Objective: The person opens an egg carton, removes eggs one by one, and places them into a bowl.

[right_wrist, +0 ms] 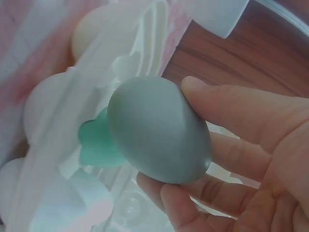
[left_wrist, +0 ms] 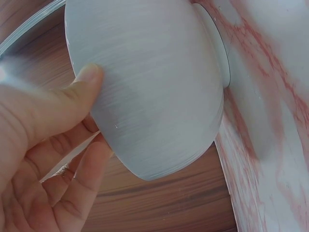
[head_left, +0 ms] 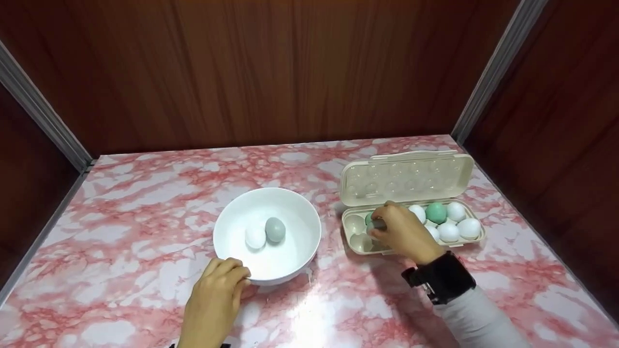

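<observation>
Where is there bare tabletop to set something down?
Bare tabletop lies left of the bowl and behind it, up to the wooden back panel. It's crowded at the egg carton, where the right hand grips an egg, and where the left hand holds the bowl.

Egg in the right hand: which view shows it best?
Right wrist: the egg sits large near centre, almost unobstructed. Head shows little of it, mostly hidden by the right hand; left wrist doesn't show it.

A brown wood-grained wall [head_left: 271, 72] stands at 12 o'clock, grey metal posts [head_left: 503, 65] at 10 and 2. Light glares off the red-and-white marbled tabletop [head_left: 145, 217] near 6 o'clock.
</observation>
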Demonstrator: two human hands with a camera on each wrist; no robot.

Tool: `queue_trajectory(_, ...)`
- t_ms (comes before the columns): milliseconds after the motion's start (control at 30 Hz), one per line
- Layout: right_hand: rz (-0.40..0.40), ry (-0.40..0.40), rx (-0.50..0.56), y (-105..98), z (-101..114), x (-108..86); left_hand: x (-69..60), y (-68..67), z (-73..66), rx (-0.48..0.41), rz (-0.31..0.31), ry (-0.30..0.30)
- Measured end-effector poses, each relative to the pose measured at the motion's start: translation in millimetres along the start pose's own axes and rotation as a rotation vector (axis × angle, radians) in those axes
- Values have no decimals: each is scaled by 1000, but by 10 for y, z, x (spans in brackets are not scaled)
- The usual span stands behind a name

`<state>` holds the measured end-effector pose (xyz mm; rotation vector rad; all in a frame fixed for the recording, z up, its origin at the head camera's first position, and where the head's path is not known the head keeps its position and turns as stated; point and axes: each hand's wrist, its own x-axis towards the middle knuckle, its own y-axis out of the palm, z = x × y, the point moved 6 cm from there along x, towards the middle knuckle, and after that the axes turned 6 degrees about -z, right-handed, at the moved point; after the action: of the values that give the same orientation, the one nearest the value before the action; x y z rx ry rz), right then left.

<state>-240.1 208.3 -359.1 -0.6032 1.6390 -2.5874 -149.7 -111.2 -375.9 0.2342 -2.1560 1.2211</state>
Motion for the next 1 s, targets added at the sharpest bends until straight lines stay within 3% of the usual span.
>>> queue_trajectory(133, 11, 17, 17, -16, 49, 45, 2, 2, 2, 8, 2, -1)
queue_trajectory(600, -15, -68, 25, -89, 343, 247, -4, 7, 5, 14, 11, -6)
queue_trajectory(867, -22, -118, 26, -103, 555, 354, -3, 5, -5, 3, -26, 39)
queue_trajectory(1000, -20, -137, 58, -72, 654, 395, -3, 0, 2, 4, -20, 29)
